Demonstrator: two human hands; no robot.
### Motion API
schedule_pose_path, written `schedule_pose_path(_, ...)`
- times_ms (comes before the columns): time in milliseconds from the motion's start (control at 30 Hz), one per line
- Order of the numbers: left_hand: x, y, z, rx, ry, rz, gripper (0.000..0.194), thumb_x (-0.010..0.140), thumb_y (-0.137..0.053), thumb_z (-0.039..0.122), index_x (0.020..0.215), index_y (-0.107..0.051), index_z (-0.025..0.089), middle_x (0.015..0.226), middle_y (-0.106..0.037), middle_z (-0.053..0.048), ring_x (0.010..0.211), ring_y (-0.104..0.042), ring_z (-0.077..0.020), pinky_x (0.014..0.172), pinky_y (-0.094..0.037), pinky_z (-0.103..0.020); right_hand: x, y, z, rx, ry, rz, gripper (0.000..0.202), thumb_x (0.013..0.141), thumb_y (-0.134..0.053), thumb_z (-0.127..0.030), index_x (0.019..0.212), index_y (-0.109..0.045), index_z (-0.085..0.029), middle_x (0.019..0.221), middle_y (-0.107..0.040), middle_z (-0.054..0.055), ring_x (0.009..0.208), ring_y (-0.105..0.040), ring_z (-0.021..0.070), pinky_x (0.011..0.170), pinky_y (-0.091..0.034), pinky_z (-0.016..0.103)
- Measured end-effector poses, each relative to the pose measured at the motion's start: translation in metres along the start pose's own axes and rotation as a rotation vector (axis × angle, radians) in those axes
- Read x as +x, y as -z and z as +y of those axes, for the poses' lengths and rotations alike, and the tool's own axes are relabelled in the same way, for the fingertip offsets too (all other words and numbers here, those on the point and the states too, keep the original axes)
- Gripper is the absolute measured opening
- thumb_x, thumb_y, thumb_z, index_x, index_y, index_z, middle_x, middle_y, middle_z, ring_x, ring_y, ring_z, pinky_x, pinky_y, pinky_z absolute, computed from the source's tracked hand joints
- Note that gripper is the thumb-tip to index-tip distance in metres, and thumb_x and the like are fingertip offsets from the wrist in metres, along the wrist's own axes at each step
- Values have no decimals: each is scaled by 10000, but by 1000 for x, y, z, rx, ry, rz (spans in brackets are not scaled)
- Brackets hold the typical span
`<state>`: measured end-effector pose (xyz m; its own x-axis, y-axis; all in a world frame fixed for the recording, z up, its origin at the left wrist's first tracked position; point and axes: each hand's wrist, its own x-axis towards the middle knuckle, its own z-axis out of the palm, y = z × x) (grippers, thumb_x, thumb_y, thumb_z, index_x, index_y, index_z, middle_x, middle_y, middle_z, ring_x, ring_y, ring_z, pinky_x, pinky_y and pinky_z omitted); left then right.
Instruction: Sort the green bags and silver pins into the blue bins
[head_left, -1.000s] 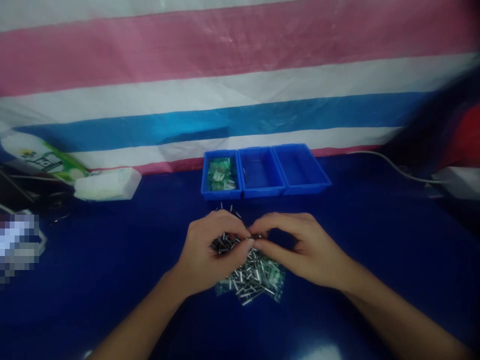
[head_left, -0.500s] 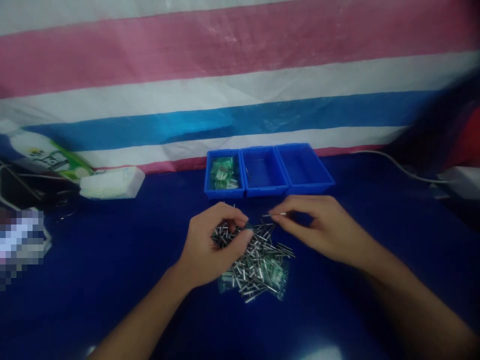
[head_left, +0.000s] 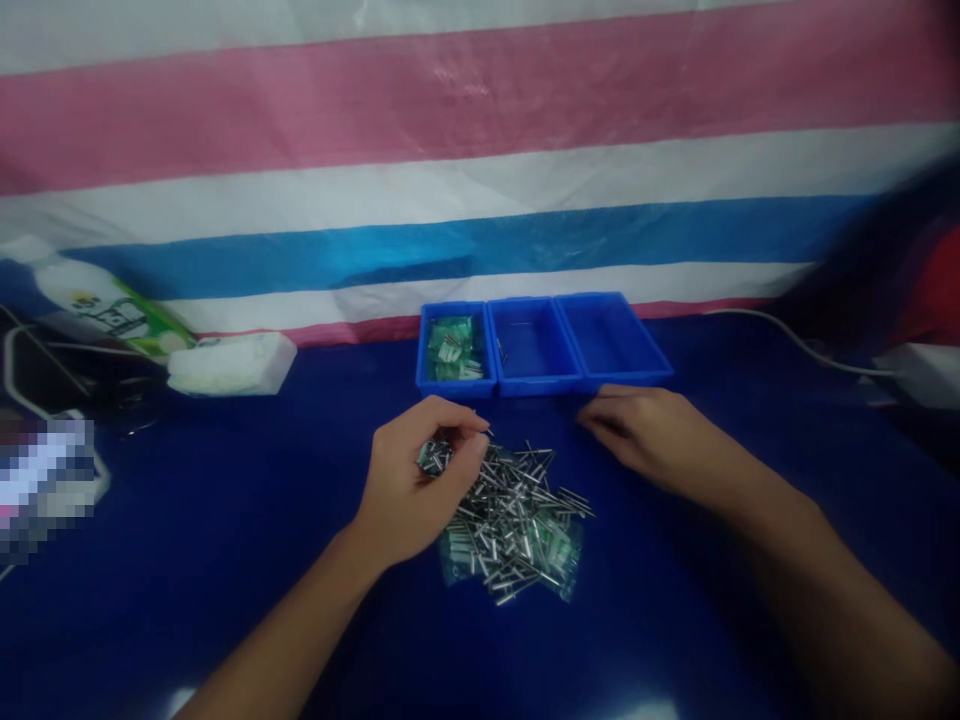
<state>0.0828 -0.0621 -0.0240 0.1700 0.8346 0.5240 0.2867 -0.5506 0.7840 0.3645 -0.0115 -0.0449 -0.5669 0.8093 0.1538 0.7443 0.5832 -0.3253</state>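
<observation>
A pile of metal rivets (head_left: 510, 510) lies at mid-table, with green plastic packets (head_left: 559, 555) under and among them. My left hand (head_left: 424, 480) curves over the pile's left side; thumb and forefinger pinch a small dark rivet (head_left: 484, 430) whose tip shows. To the right of the pile, my right hand (head_left: 637, 430) is closed just in front of the bins, and whatever its fingertips hold, if anything, is hidden. The left blue bin (head_left: 421, 350) holds green packets, the middle blue bin (head_left: 536, 382) has a few rivets at its left side, and the right blue bin (head_left: 622, 378) shows nothing inside.
A white and green bottle (head_left: 101, 305) leans at the back left beside a white tissue pack (head_left: 232, 365). A white cable (head_left: 795, 335) runs to a white box (head_left: 926, 372) at the right. Behind the table hangs a striped sheet (head_left: 450, 110).
My right hand has moved right, away from the pile, and the rivet seen in its fingertips no longer shows. A rivet tip now shows at my left fingertips.
</observation>
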Motion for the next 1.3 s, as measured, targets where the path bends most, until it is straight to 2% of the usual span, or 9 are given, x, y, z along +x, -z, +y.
schedule_pose_path(367, 0, 3, 2, 5, -2, -18, 87, 900, -636, 140, 950, -687, 190, 843, -673, -8, 751, -617, -119, 671, -518, -252, 3, -1, 4, 23, -29, -24, 236, 937, -534, -207, 995, -763, -198, 968, -757, 59, 835, -707, 220, 746, -518, 346)
schedule_pose_path(533, 0, 2, 2, 8, -5, -14, 80, 898, -643, 143, 944, -688, 190, 838, -674, -7, 755, -623, -121, 674, -509, -256, 4, -2, 6, 75, -26, 2, 221, 897, -570, -184, 963, -779, -206, 923, -775, 48, 786, -720, 210, 704, -529, 333)
schedule_pose_path(733, 1, 2, 3, 26, -12, -17, 74, 906, -635, 149, 932, -690, 192, 828, -671, -8, 746, -620, -119, 663, -507, -257, 9, -6, -2, 142, -7, -7, 213, 911, -571, -171, 943, -778, -209, 924, -769, 42, 805, -722, 209, 700, -545, 334)
schedule_pose_path(833, 1, 4, 3, 26, -8, -10, 73, 912, -633, 158, 938, -689, 196, 830, -669, -12, 751, -618, -125, 665, -512, -265, 8, 0, -4, 252, -34, 106, 174, 930, -605, -249, 946, -778, -233, 944, -769, 36, 822, -722, 218, 696, -557, 345)
schedule_pose_path(967, 1, 6, 2, 21, -6, -5, 71, 916, -630, 164, 938, -689, 195, 825, -666, -15, 740, -615, -129, 660, -516, -274, 2, 16, -7, 408, -191, 445, 94, 882, -715, -334, 920, -766, -264, 898, -761, 38, 796, -706, 230, 677, -551, 360)
schedule_pose_path(1033, 1, 6, 2, 22, -11, -7, 72, 915, -630, 160, 938, -689, 195, 827, -667, -15, 745, -618, -128, 662, -514, -272, 0, 20, -9, 518, -240, 544, 82, 872, -733, -315, 926, -745, -255, 832, -745, 39, 712, -683, 203, 660, -546, 352)
schedule_pose_path(1167, 1, 5, 1, 42, -20, -20, 84, 909, -626, 144, 939, -688, 193, 833, -675, -13, 750, -629, -126, 659, -513, -263, 2, 16, -12, 715, -238, 548, 84, 901, -704, -321, 947, -682, -255, 848, -729, 28, 744, -679, 197, 723, -563, 360)
schedule_pose_path(1300, 1, 4, 3, 80, -31, -28, 85, 900, -621, 136, 933, -682, 184, 821, -681, -14, 732, -638, -126, 650, -518, -258, 6, 5, -24, 659, -215, 522, 110, 889, -711, -349, 922, -690, -246, 801, -704, 9, 701, -661, 182, 659, -548, 325)
